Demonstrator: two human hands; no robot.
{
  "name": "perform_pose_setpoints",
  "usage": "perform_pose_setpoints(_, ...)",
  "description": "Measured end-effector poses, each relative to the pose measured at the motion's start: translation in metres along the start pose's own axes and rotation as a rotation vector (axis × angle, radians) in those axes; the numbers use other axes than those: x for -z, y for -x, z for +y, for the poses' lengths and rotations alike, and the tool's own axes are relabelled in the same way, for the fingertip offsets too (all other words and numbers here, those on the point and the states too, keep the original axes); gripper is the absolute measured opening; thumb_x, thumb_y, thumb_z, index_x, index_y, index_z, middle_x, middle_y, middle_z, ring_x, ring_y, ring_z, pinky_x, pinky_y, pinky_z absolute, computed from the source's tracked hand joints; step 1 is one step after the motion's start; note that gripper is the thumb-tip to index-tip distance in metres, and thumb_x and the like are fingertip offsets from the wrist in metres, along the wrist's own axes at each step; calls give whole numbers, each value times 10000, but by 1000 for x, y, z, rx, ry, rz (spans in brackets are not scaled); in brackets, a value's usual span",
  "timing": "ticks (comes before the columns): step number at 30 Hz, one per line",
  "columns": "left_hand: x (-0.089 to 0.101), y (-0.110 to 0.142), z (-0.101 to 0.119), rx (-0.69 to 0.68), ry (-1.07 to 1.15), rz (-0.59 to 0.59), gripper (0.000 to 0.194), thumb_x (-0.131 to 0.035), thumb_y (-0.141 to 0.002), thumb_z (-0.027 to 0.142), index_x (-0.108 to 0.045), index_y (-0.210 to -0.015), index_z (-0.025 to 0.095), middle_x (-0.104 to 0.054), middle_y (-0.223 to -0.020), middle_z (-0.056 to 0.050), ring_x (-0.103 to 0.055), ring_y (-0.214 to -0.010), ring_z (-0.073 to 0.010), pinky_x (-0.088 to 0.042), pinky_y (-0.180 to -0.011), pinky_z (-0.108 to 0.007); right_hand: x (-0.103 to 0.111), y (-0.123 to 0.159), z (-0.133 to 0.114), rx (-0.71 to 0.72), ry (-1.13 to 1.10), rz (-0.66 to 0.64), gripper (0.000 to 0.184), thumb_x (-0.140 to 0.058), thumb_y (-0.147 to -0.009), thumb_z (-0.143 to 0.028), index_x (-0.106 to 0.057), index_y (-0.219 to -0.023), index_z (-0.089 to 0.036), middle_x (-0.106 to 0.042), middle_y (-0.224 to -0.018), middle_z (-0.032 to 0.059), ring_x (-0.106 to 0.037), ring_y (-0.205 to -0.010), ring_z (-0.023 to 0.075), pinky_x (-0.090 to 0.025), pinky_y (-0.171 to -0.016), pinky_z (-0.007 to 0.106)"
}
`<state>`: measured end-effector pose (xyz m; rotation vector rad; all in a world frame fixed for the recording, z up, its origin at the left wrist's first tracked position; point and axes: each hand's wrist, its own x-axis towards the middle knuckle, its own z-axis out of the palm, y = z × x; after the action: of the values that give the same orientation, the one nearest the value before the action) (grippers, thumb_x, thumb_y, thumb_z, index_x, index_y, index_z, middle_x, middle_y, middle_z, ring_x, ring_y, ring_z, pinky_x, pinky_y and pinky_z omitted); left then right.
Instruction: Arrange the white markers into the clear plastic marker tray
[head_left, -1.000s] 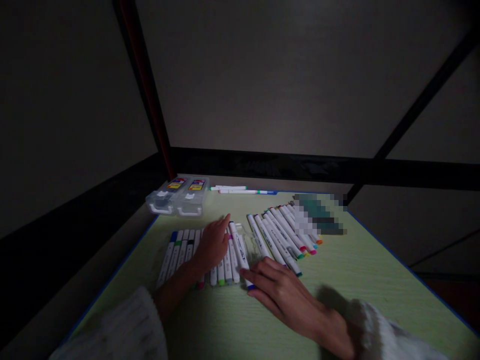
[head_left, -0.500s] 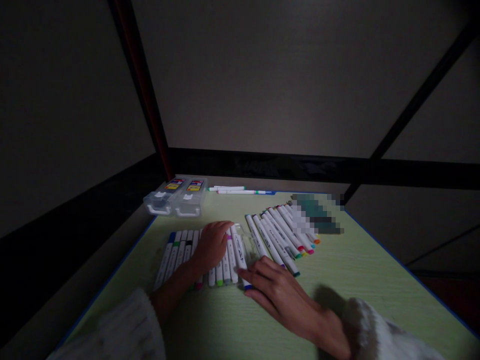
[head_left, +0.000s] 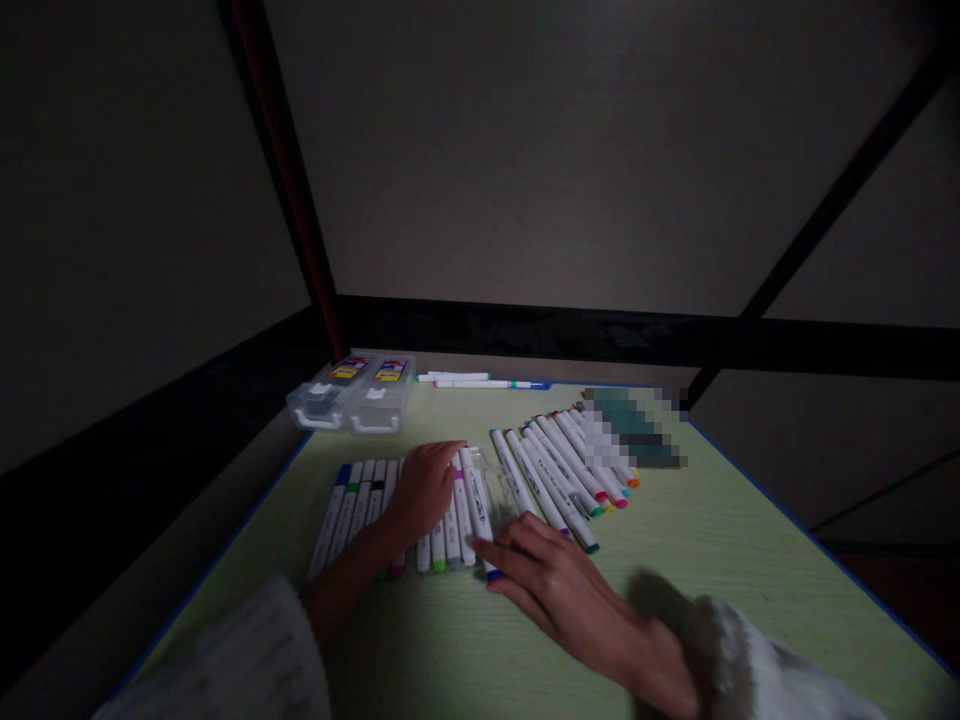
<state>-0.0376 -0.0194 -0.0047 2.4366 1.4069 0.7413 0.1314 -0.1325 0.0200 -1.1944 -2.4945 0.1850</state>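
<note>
A white marker (head_left: 478, 505) with a blue lower end lies at a slight tilt at the right end of a row of markers (head_left: 345, 520). My right hand (head_left: 559, 590) pinches its near end between thumb and fingers. My left hand (head_left: 424, 490) rests across the middle of the row, fingers stretched to the right; the foremost touches the marker's far end. Part of the row is hidden under the left hand and wrist. Clear plastic (head_left: 499, 480) shows just right of the held marker.
More white markers (head_left: 559, 465) with coloured ends lie fanned out to the right, beside a pixelated dark green item (head_left: 630, 425). Two clear plastic cases (head_left: 379, 405) with handles stand at the back left. Several pens (head_left: 472, 382) lie along the table's (head_left: 735, 560) far edge.
My left hand's raised finger has lowered onto the far end of the blue-ended marker. My right hand keeps its pinch; the marker has barely shifted. The view has moved slightly.
</note>
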Motion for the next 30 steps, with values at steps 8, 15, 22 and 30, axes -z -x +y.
perform_pose_setpoints(8,2,-1,2,25,33,8,403,-400,-752,87,-518,-1136,121,-573,-1147,-86,-491,-1065,-202,-353,-959,-376,0,0,0,1,18,0,324,-452,-862,-293,-522,-1159,-183,-591,-929,55,-509,-878,197,-471,-740,322)
perform_pose_setpoints(15,2,0,3,27,43,23,406,-395,-752,93,-515,-1138,128,-571,-1150,-85,-492,-1069,-200,-350,-968,-377,-1,1,-1,13,84,27,334,-465,-856,-294,-515,-1156,-158,-588,-913,67,-524,-866,208,-479,-726,329)
perform_pose_setpoints(22,4,-1,3,14,84,40,426,-368,-747,73,-508,-1145,137,-560,-1169,-79,-489,-1087,-184,-358,-971,-363,-2,-1,1,4,106,13,321,-468,-856,-274,-520,-1152,-159,-590,-896,67,-539,-831,202,-493,-690,323)
perform_pose_setpoints(30,0,-1,0,-68,23,20,439,-397,-744,55,-515,-1153,163,-519,-1233,-71,-458,-1138,-180,-340,-989,-385,-3,-3,2,-30,94,32,305,-464,-859,-270,-533,-1138,-166,-582,-877,63,-541,-817,192,-489,-682,311)
